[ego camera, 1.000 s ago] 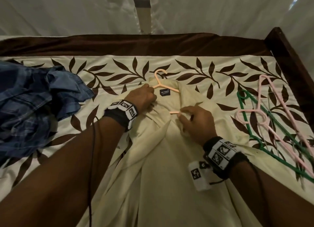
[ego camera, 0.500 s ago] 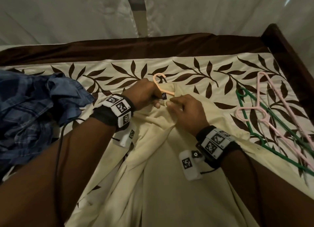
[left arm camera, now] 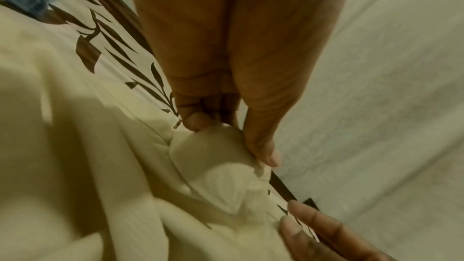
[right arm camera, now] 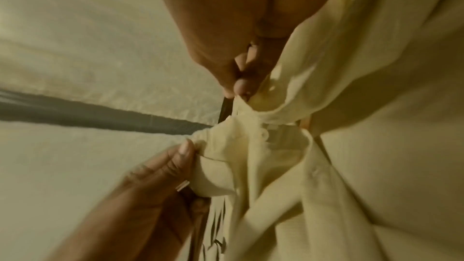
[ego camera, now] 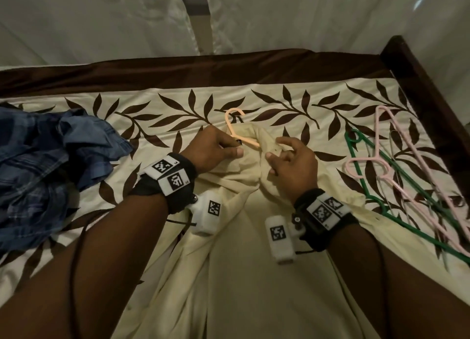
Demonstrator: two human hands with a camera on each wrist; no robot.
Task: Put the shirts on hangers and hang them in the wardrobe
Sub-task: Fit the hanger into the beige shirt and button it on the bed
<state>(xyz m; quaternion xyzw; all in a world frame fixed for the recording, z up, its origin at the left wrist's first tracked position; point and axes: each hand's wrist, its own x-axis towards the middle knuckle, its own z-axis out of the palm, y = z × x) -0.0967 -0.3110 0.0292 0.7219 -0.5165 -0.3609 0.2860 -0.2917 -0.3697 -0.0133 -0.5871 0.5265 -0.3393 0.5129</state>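
Note:
A cream shirt (ego camera: 241, 237) lies front-up on the leaf-print bedsheet (ego camera: 162, 125). A peach hanger (ego camera: 235, 132) sits in its collar, hook pointing away from me. My left hand (ego camera: 229, 149) pinches the left collar edge beside the hanger's neck; the left wrist view shows thumb and fingers of that hand (left arm camera: 233, 142) closed on cream cloth (left arm camera: 75, 146). My right hand (ego camera: 276, 149) holds the right collar edge, and in its wrist view this hand (right arm camera: 241, 90) pinches the cloth near a button. The hanger's arms are hidden inside the shirt.
A heap of blue plaid shirts (ego camera: 45, 173) lies at the left. A green hanger (ego camera: 362, 178) and pink hangers (ego camera: 378, 135) lie at the right. The dark wooden bed frame (ego camera: 419, 84) borders the right side; pale netting (ego camera: 101, 21) hangs behind the bed.
My right hand left the shirt front and came up to the collar. Both hands met at the collar, then drew slightly apart, each holding one collar side.

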